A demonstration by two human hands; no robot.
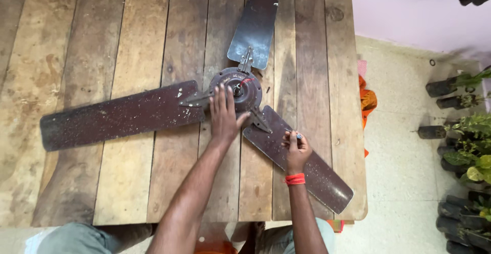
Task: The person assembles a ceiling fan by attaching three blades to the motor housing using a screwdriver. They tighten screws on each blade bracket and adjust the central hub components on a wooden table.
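Wooden table point(102, 182) fills most of the frame from the left edge to right of centre; rough planks, stained and worn, running top to bottom. Pale tiled floor point(404, 172) along the right side, with a row of potted plants point(468, 146) at the far right edge and an orange cloth point(367, 100) showing just past the table's right rim. Ceiling fan point(236, 87) lies flat on the table at centre, dusty and rust-spotted, 3 dark blades: left blade point(120, 116) stretches toward the left edge, upper blade point(255, 24) runs off the top of the frame, lower-right blade point(302, 159) reaches toward the table's lower right corner. Round motor hub point(244, 91) sits at centre frame, a red wire visible on top near the middle shaft. Left hand point(223, 116) rests palm down on the hub's lower left side, fingers spread fairly wide and flat, fingertips touching the hub, holding nothing. Right hand point(295, 149) sits over the lower-right blade, fingers curled narrow and pinched around a small tool point(298, 136) with a bluish tip; cannot tell what kind. Red band point(294, 179) around the right wrist. Person's knees in grey fabric at the bottom edge.
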